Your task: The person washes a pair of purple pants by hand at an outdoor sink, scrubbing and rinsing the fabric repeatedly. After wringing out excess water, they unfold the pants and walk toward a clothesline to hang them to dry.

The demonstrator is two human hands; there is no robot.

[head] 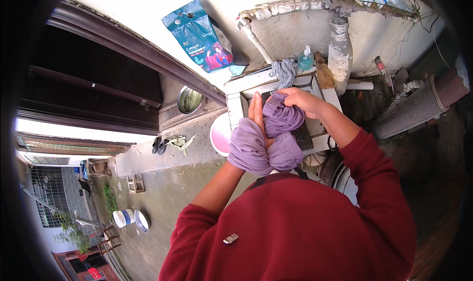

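A wet-looking purple cloth (284, 114) hangs in twisted folds over a tiled sink (233, 103). My right hand (301, 99) grips a bunched end of it. My left hand (257, 113) is held out flat with its fingers straight, beside that bunch. Another part of the cloth wraps around my left wrist, and a fold hangs below the palm. Part of the left palm and thumb is hidden by the cloth. Beneath the cloth, a dark slab (303, 137) shows inside the sink.
A grey rag (284, 71), a pump bottle (306, 61) and a brown fibrous object (324, 71) rest on the sink's back rim. Above hangs a teal bag (201, 41) near a tap (242, 22). A pink basin (219, 134) stands left, beyond it a metal bowl (191, 100).
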